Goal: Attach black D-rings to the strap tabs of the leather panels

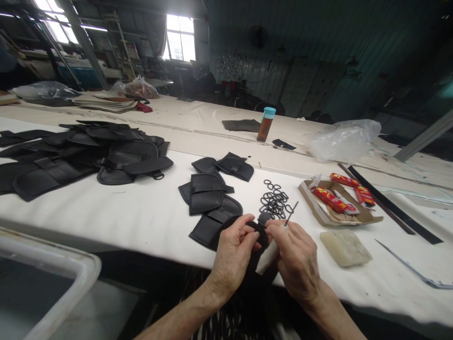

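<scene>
At the table's front edge, my left hand (235, 252) is closed on a black leather piece (261, 231), thumb and fingers pinching it. My right hand (297, 255) is curled around a thin-shafted awl (269, 257) with a pale handle, its metal shaft pointing up and right. The right thumb and fingertips also meet the leather piece, close to a small dark round part (264, 217). Just beyond the hands lies a heap of black metal rings (275, 200). Several black leather pouches (207, 191) with straps are spread left of the rings.
A larger pile of black leather pouches (120, 156) covers the left side. Right of my hands are a cardboard box (339, 219) with red packets, a yellowish block (346, 248) and black strips (399, 208). A bottle (266, 125) stands farther back; a white bin (88, 269) is at lower left.
</scene>
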The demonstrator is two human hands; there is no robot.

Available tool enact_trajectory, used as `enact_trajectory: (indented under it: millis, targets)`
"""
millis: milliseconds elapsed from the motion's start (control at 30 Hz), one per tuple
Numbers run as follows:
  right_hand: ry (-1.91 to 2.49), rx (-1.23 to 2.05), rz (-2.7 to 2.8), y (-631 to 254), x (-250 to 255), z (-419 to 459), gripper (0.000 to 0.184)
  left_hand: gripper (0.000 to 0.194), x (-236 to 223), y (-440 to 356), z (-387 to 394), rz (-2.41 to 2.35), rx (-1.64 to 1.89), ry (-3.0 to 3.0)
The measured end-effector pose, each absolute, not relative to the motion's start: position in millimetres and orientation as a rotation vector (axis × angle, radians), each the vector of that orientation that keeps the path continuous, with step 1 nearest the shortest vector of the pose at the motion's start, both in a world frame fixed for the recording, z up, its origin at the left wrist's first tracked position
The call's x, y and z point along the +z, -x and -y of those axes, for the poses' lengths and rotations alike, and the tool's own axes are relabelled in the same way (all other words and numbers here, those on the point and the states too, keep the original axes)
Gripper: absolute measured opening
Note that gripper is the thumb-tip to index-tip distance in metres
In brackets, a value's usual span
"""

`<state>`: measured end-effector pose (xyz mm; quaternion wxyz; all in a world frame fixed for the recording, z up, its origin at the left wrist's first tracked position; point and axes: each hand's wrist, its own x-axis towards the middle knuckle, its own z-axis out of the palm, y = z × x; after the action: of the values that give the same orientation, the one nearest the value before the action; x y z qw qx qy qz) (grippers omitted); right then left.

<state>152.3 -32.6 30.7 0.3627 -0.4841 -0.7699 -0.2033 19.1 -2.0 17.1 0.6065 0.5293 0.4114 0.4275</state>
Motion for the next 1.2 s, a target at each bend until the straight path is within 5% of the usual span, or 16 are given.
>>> enact_trajectory:
  millis: [300,600,800,1033,1200]
  targets:
    - [1.352,-0.157,1.938,-152,23,41,0.020,0.026,23,-19,6,-0.937,0.975,-1.000]
    - [1.382,-0.223,1.885,-148,27,45,0.019,0.036,18,-17,16,-0.956,1.028,-1.150]
    - [1.401,-0.163,2.086,-142,37,47,0.025,0.023,20,-13,16,-0.968,0.990,-1.238]
    - [1.491,-0.062,1.719,-137,29,51,0.007,0.015,23,-12,16,-0.951,1.013,-1.028]
    - [1.553,0.537,1.228,-122,27,54,0.015,0.011,21,-14,18,-0.939,1.000,-1.016]
